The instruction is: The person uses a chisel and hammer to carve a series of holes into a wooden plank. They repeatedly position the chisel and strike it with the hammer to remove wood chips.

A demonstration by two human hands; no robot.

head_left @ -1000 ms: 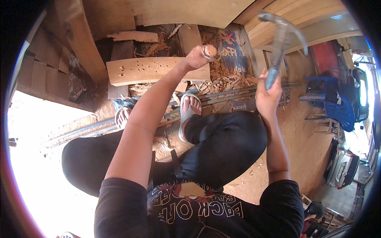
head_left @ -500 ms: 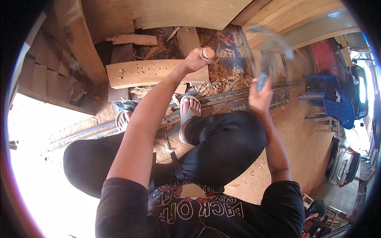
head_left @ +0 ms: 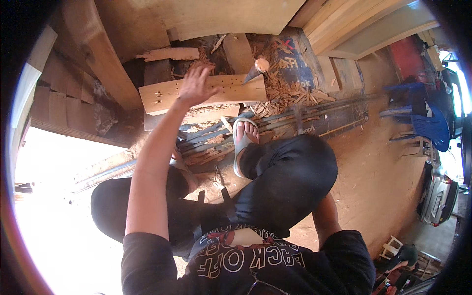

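Note:
A pale wooden board (head_left: pixel 164 92) with several small dark holes lies across the work spot in front of my feet. Near its right end a chisel (head_left: pixel 255 70) with a round wooden butt stands tilted, its tip at the board and no hand on it. My left hand (head_left: pixel 195 87) reaches over the board's middle, palm down with fingers spread, holding nothing; whether it touches the wood I cannot tell. My right forearm (head_left: pixel 325 216) goes down behind my right knee, which hides the hand and anything in it.
Wood chips (head_left: pixel 285 96) lie thick around the board's right end. Long dark pipes or rods (head_left: pixel 275 119) run across the ground by my sandalled feet. A large plywood sheet (head_left: pixel 221 17) and a thick timber (head_left: pixel 101 49) stand beyond. Blue plastic chairs (head_left: pixel 427 123) are at the right.
My left hand has let go of the chisel, opened and moved left over the board. My right hand, earlier raised with a hammer, has dropped out of sight behind my knee.

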